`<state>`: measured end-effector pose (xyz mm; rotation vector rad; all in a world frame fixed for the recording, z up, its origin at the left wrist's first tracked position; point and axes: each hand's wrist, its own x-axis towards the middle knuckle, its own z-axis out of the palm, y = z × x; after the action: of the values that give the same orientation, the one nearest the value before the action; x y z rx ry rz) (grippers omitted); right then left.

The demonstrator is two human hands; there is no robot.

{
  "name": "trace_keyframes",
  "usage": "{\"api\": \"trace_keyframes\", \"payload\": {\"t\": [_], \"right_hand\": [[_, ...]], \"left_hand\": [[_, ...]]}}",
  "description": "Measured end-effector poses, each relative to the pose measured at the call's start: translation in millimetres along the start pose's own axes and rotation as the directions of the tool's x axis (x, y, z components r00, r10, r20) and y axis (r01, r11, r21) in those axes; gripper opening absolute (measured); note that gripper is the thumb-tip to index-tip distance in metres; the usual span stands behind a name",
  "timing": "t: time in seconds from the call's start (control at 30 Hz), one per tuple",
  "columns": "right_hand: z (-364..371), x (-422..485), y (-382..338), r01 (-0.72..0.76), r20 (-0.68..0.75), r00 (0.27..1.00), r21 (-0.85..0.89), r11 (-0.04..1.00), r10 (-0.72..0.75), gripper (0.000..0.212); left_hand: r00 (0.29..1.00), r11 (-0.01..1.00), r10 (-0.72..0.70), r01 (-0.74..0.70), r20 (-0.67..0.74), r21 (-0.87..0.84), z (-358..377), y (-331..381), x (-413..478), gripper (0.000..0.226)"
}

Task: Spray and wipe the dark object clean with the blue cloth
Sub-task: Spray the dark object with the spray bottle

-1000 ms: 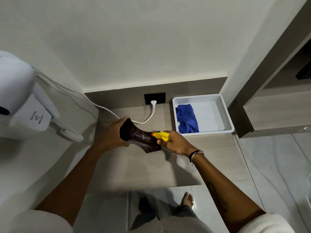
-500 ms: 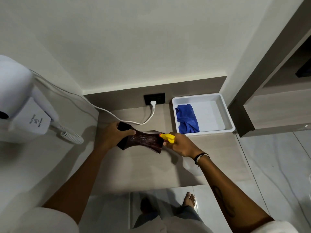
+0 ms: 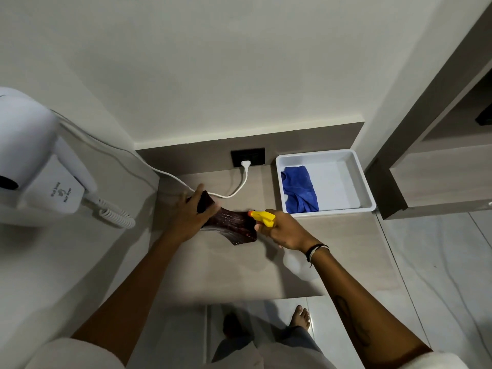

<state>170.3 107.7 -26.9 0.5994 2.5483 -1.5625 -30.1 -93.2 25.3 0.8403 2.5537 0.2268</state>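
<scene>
My left hand grips the narrow end of the dark, glossy brown object, holding it tilted just over the wooden counter. My right hand holds a spray bottle with a yellow nozzle; the nozzle points left, almost touching the object's wide end. The bottle's pale body shows below my wrist. The blue cloth lies crumpled in the left part of a white tray at the counter's back right.
A white wall hair dryer with a coiled cord hangs at the left. Its white cable runs across the counter's back to a black socket. A wooden cabinet stands at the right. My bare foot is on the tiled floor.
My left hand has turned the dark object and lowered it toward the counter. My right hand with the spray bottle has shifted slightly right, keeping the nozzle at the object's wide end.
</scene>
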Motion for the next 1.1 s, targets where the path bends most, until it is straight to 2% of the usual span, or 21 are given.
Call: {"api": "trace_keyframes", "payload": {"t": [0.07,0.1,0.17,0.23,0.3,0.37,0.5,0.63,0.8,0.87,0.97,1.1], "right_hand": [[0,1,-3,0.015,-0.011,1.000,0.005,1.000,-0.015,0.007],[1,2,-5,0.022,-0.016,1.000,0.000,1.000,-0.022,0.008],[3,4,-9,0.035,-0.023,0.999,0.000,0.999,-0.035,0.024],[5,5,-16,0.053,-0.006,0.999,0.008,0.999,-0.053,0.034],[6,5,-26,0.065,0.017,0.998,0.007,0.998,-0.065,0.040],[7,7,-35,0.084,0.026,0.996,0.000,0.996,-0.084,0.042],[9,9,-37,0.096,0.026,0.995,-0.047,0.994,-0.095,0.028],[6,7,-41,0.047,0.070,0.997,-0.038,0.998,-0.044,0.042],[6,8,-28,-0.091,0.078,0.992,-0.145,0.985,0.103,0.040],[6,7,-21,-0.135,0.039,0.989,-0.152,0.979,0.143,0.039],[5,5,-16,-0.122,0.029,0.992,-0.117,0.986,0.126,0.040],[2,-1,-18,-0.087,-0.014,0.996,-0.040,0.995,0.087,0.038]], "left_hand": [[0.995,0.982,-0.040,0.057,0.094,-0.180,-2,-6,-3,0.132],[0.993,0.988,-0.012,0.030,0.114,-0.154,-2,-8,-4,0.149],[0.992,0.995,0.068,-0.060,0.109,-0.073,0,-13,-4,0.160],[0.989,0.989,0.147,-0.147,0.006,0.027,2,-13,-3,0.146],[0.960,0.967,0.234,-0.213,-0.151,0.142,5,-12,-2,0.119],[0.936,0.956,0.287,-0.266,-0.202,0.123,6,-10,-2,0.105],[0.944,0.960,0.278,-0.279,-0.177,0.018,5,-9,-3,0.103],[0.941,0.959,0.283,-0.284,-0.184,0.022,4,-8,-4,0.103],[0.949,0.963,0.269,-0.266,-0.167,0.041,3,-15,-2,0.105],[0.952,0.966,0.256,-0.257,-0.165,0.017,4,-18,-2,0.107],[0.967,0.978,0.189,-0.201,-0.172,-0.058,5,-23,1,0.108],[0.992,0.939,-0.026,-0.018,-0.123,-0.343,6,-29,3,0.082]]}}
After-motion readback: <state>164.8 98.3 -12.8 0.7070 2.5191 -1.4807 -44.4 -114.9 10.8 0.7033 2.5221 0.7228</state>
